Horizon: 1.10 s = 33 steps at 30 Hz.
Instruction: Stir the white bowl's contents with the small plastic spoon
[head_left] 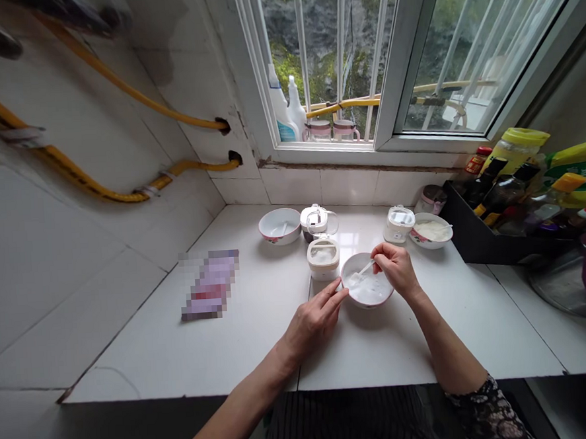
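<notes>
In the head view a white bowl (371, 293) with a pinkish rim stands on the counter, holding something white and wet-looking. My right hand (395, 266) pinches the handle of a small white spoon (364, 269), whose tip dips into that bowl. At the bowl's left edge, my left hand (316, 317) grips the rim with its fingertips; its thumb is hidden. Just behind the bowl sits a seasoning jar (324, 260) with white grains showing inside. Another jar (314, 217) with a raised clear lid and dark contents stands behind it.
A second bowl (279, 227) with a spoon is at the back left. Toward the right are a lidded jar (399, 225), a bowl of pale contents (431, 231), a black bottle box (493, 240) and a glass-lidded pot (560, 289). A blurred purple packet (211, 285) lies left.
</notes>
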{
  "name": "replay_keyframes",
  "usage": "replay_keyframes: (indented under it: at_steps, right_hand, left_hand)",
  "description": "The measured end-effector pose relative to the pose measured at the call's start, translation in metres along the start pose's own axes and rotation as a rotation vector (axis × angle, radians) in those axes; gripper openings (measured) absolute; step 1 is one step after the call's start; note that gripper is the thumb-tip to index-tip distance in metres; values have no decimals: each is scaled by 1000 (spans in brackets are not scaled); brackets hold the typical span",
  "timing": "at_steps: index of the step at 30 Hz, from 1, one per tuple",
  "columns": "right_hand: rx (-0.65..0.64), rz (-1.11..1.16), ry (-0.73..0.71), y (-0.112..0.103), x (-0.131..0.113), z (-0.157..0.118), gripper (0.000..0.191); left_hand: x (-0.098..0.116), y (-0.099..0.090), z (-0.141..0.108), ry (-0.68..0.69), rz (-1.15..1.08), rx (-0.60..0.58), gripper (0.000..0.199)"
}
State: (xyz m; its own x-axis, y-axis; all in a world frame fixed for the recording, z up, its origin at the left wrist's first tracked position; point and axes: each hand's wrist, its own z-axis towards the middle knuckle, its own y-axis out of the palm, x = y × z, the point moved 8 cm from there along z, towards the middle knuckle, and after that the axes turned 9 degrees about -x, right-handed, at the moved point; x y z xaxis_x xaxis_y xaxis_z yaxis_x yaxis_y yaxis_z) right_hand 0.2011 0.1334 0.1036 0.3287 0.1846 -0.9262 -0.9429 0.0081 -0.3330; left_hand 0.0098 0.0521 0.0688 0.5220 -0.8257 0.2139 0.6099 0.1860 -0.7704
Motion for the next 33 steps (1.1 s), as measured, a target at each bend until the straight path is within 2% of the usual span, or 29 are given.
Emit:
replay_keyframes:
  at_steps: [8, 12, 18, 25, 29, 33]
  right_hand:
    - [-26, -33, -36, 5, -5, -2, 13]
    - [-59, 75, 28, 9, 1, -1, 12]
    - [-13, 279, 140, -2, 14, 3, 12]
    - [17, 364, 156, -9, 20, 7, 9]
    - [88, 348, 75, -6, 10, 6, 9]
    - [149, 143, -153, 4, -19, -1, 13]
  left_hand:
    - [1, -1, 0, -3, -20, -3, 47]
    - [1, -1, 0, -1, -14, -7, 48]
    - [-1, 0, 0, -1, -22, 5, 47]
    - [1, -1, 1, 1, -11, 2, 44]
    - [3, -2, 3, 3, 1, 13, 39]
    - [3, -2, 2, 6, 12, 18, 37]
